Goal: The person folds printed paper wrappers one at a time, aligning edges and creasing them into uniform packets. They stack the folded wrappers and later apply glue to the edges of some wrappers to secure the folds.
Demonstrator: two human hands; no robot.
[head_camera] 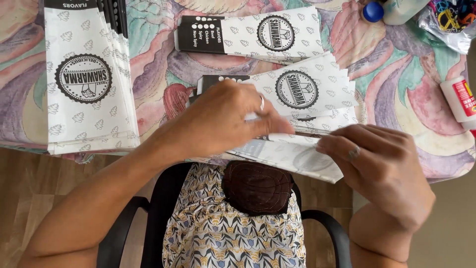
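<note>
My left hand (225, 119) and my right hand (382, 168) both grip a white printed paper sleeve (292, 156) at the near edge of the table. The left hand pinches its upper fold, a ring on one finger. The right hand holds its right end, also ringed. Just beyond lies a fanned pile of the same sleeves (317, 94), white with a round black stamp and a black end.
A tall stack of sleeves (87, 79) lies at the left; another short pile (253, 34) at the back. A floral tablecloth (406, 74) covers the table. A glue bottle (461, 101), a blue-capped bottle (377, 11) and a plastic bag (448, 20) sit at the right. A black chair (163, 213) is below.
</note>
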